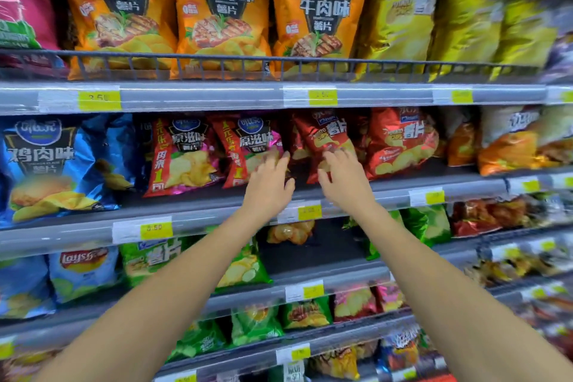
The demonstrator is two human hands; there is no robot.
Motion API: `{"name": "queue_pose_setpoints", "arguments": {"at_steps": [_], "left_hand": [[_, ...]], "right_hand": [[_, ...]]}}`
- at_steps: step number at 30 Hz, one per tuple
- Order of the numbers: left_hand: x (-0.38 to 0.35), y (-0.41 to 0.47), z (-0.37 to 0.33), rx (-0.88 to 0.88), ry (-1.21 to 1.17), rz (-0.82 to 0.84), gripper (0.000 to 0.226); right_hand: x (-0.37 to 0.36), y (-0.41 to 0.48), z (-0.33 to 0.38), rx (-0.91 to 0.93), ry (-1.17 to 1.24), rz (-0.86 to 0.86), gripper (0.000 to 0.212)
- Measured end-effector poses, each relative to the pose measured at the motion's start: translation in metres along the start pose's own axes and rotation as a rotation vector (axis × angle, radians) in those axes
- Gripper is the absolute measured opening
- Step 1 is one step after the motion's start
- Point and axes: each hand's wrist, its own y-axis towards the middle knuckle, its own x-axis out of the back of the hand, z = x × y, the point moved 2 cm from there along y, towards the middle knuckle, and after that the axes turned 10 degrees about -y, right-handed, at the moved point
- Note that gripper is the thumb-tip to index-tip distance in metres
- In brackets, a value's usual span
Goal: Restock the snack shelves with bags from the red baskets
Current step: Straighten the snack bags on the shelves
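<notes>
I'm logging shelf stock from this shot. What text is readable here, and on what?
"牛肉味" and "薯片": orange bags.
"鸡肉味": blue bag.
"原滋味": red-and-pink bags.
"Lay's": lower bag.
"3.50": yellow price tag.
Other tags and far-right bags: too blurred.

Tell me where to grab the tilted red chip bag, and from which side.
Grip the tilted red bag along its left edge, coming from the front-left: a dark gap separates it from the magenta bag there, while its right side crowds the next red bag. The right hand touches its lower front.
</notes>
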Motion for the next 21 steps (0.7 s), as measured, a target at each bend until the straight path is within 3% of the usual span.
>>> {"name": "queue_pose_setpoints", "arguments": {"at_steps": [5, 11, 16, 21], "left_hand": [[-0.045, 0.031, -0.069, -0.007, -0.007, -0.034, 0.062], [-0.105, 0.093, -0.136, 0.212, 0.017, -0.171, 0.077], [-0.130, 0.135, -0.125, 0.461, 0.061, -0.168, 0.083], [-0.134, 0.139, -0.105, 0.494, 0.168, -0.203, 0.098]], "right_hand": [[0.003, -0.005, -0.084, -0.101, 0.006, -0.064, 0.048], [-0.009, 0.017, -0.176, -0.091, -0.057, 0.011, 0.066], [-0.043, 0.038, -0.199, -0.037, 0.014, 0.096, 0.084], [-0.065, 0.062, -0.190, -0.045, 0.034, 0.131, 0.086]]}}
